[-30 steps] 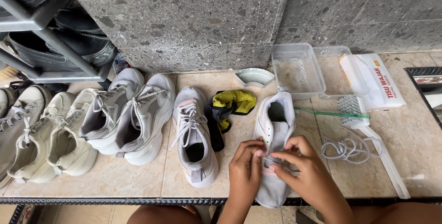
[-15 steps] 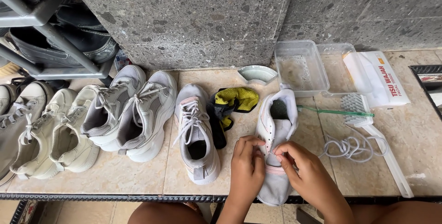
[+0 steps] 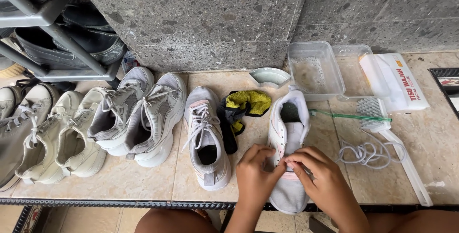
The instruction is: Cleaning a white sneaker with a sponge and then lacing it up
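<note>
While both hands [image 3: 287,171] pinch the shoe [image 3: 287,142], we judge the lace [image 3: 366,152] at three o'clock may snag.

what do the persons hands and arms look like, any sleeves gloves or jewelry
Both hands are bare: no gloves on the left hand or the right hand, and no rings, watch or bracelet show. The forearms are bare too, with no sleeve in view down to the frame's edge. Nails look short and unpainted.

Home entryway: shoe rack [image 3: 52,46], sneakers [image 3: 138,113] along tiled floor [image 3: 143,180]
</note>
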